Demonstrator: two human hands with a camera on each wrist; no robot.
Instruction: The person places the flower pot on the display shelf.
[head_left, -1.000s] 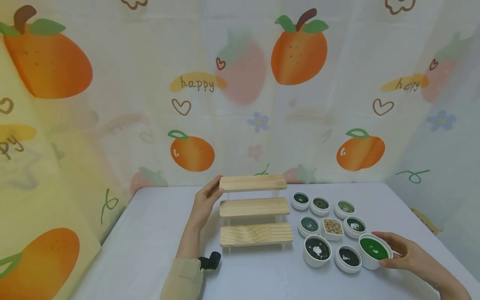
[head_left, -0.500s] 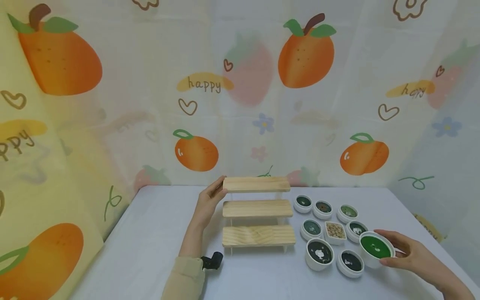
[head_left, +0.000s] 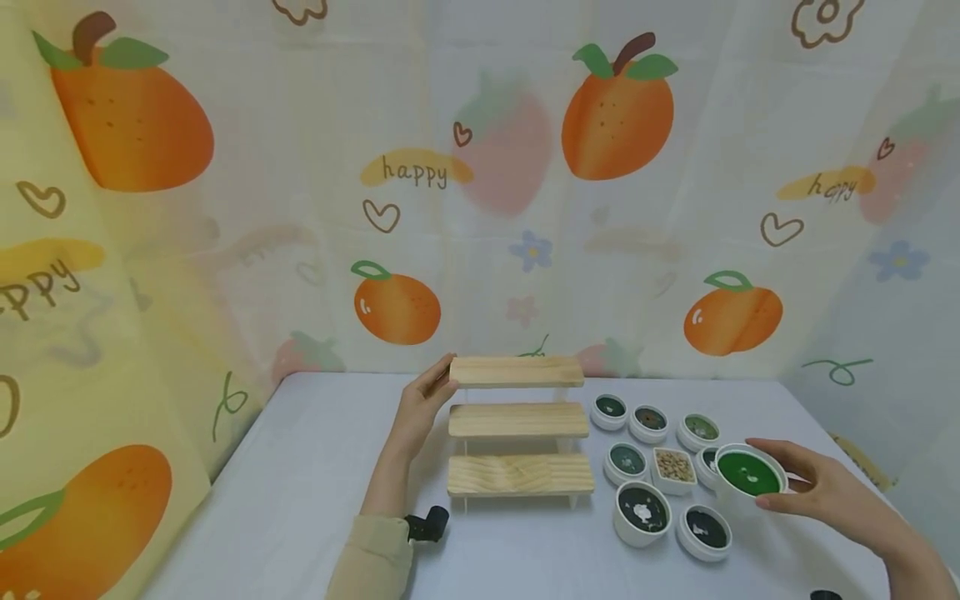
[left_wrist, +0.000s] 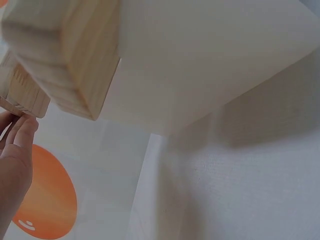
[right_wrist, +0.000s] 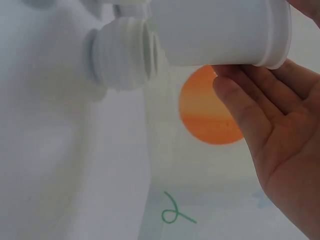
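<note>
A three-tier display stand with wooden boards [head_left: 519, 421] stands mid-table. My left hand [head_left: 422, 406] grips the left end of its top board; in the left wrist view, the fingers [left_wrist: 24, 132] meet the board's end. On the right, my right hand [head_left: 821, 492] pinches a white cup of green contents [head_left: 748, 473] between thumb and fingers. The cup hangs above the table, partly covering a small white pot [head_left: 705, 468] behind it. The right wrist view shows the cup's smooth side [right_wrist: 220, 35] with the fingers against its rim end.
Several small white pots with dark or green contents cluster right of the stand, among them a taller dark-filled cup [head_left: 642, 512] and a low pot [head_left: 703, 533]. A square dish of beige bits [head_left: 673, 468] sits among them. Printed curtains [head_left: 495, 125] hang behind the white table [head_left: 300, 500].
My right hand has lifted the green-filled cup off the table and moved it slightly up and away. The left hand keeps its hold on the stand. The head view has shifted slightly.
</note>
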